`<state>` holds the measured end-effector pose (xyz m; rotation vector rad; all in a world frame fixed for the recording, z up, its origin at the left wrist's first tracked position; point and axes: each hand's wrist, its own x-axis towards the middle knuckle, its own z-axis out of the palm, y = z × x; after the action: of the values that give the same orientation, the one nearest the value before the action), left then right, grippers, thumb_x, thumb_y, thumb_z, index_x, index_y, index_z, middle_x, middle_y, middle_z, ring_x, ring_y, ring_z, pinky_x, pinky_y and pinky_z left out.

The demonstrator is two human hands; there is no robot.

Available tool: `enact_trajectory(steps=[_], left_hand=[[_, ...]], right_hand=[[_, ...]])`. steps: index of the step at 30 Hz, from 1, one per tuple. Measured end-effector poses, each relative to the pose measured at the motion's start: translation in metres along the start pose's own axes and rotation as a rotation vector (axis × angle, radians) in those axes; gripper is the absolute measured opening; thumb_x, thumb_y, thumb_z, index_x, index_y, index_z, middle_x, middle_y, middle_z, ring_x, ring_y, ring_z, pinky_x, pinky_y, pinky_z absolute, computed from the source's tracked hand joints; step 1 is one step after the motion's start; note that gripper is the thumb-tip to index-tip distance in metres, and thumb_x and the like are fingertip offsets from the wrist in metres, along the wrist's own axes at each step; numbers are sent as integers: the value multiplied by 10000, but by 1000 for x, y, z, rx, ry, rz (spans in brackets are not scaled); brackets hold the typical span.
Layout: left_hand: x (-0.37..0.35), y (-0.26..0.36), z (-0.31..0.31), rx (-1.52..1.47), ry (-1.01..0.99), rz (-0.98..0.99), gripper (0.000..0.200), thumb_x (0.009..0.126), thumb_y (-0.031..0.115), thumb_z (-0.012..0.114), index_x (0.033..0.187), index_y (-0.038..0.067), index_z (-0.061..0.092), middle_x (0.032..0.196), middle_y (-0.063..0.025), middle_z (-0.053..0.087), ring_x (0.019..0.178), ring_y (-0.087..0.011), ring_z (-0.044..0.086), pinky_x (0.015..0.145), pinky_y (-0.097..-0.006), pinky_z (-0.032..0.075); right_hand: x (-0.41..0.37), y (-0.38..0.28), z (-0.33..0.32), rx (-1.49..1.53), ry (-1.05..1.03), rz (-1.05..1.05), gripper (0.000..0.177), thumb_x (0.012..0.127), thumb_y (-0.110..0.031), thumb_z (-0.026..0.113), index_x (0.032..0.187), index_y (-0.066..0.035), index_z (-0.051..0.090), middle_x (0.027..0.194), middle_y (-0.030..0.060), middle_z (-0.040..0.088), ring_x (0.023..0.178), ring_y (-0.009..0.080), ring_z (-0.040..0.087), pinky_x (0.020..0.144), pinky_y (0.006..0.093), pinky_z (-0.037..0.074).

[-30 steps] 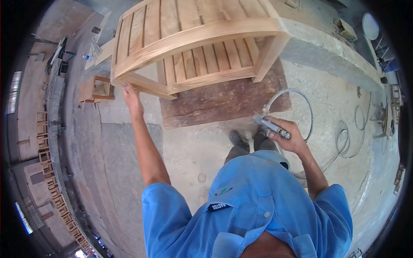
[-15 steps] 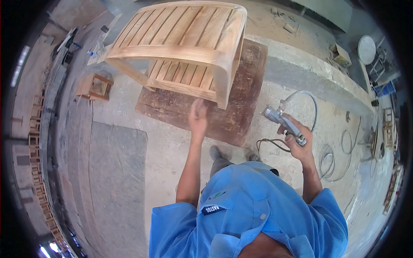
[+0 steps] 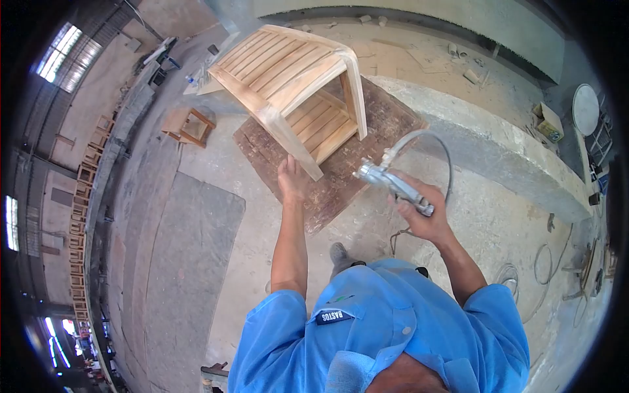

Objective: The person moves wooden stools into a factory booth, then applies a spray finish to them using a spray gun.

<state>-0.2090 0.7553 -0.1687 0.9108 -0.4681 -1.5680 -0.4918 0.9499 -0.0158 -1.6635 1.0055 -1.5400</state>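
Note:
A slatted wooden stool (image 3: pixel 282 69) with a lower slatted shelf stands on a worn brown board (image 3: pixel 393 111). My left hand (image 3: pixel 292 178) is beside the stool's nearest leg, its fingers apart and pointing forward; nothing shows in it. To the right, my right hand (image 3: pixel 424 208) is wrapped round the handle of a metal spray gun (image 3: pixel 396 188), whose nozzle points left toward the stool. A grey hose (image 3: pixel 449 154) curves up from the gun and back behind my right wrist.
A small wooden stool (image 3: pixel 190 127) stands on the floor at the left. Beyond the board runs a low concrete ledge (image 3: pixel 491 141). A cardboard box (image 3: pixel 549 123) is at the right, with coiled hose (image 3: pixel 508 275) on the floor. A dark mat (image 3: pixel 190 249) lies at the left.
The stool has turned, with its open side now facing right. The spray gun and my right hand have moved left, closer to the stool. The whole view has also shifted.

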Motion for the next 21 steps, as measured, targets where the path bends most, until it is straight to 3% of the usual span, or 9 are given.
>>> enact_trajectory(steps=[6, 9, 14, 17, 18, 21], left_hand=[[14, 10, -10, -95, 96, 3, 632, 995, 426, 171, 1493, 59, 43, 1549, -33, 244, 1440, -276, 151, 1124, -597, 59], [41, 8, -34, -136, 65, 31, 635, 995, 430, 170, 1490, 49, 52, 1544, -34, 254, 1435, -283, 157, 1127, -589, 87], [31, 18, -21, -57, 90, 29, 652, 994, 449, 174, 1489, 52, 27, 1540, -32, 265, 1432, -286, 166, 1128, -579, 101], [41, 21, -26, -25, 120, 47, 682, 987, 482, 151, 1496, 75, -53, 1535, -22, 284, 1437, -291, 159, 1123, -595, 51], [41, 21, -24, -18, 139, 49, 682, 986, 486, 146, 1496, 76, -49, 1539, -21, 275, 1438, -290, 155, 1123, -594, 49], [49, 18, -31, -22, 139, 58, 686, 988, 470, 188, 1498, 77, -50, 1557, -36, 220, 1442, -279, 144, 1133, -571, 83]], right_hand=[[0, 9, -13, -8, 73, 138, 468, 844, -163, 692, 1261, 9, 565, 953, 100, 692, 780, 92, 615, 704, 244, 486], [-6, 22, -29, -74, 201, 81, 470, 843, -201, 708, 1245, 7, 580, 890, 78, 689, 732, 74, 590, 660, 233, 476], [-16, 24, -55, -165, 348, 138, 606, 867, -458, 651, 1252, 4, 570, 744, 20, 626, 566, 39, 482, 461, 192, 379], [-20, 14, -63, -182, 404, 123, 615, 873, -450, 647, 1268, 12, 554, 759, 31, 632, 573, 45, 491, 474, 191, 389], [-24, 10, -67, -117, 415, 162, 520, 850, -308, 717, 1235, 15, 583, 867, 68, 670, 746, 96, 581, 673, 246, 478], [-25, 4, -71, -143, 402, 77, 519, 850, -300, 718, 1243, 9, 578, 868, 80, 674, 748, 102, 586, 683, 248, 482]])
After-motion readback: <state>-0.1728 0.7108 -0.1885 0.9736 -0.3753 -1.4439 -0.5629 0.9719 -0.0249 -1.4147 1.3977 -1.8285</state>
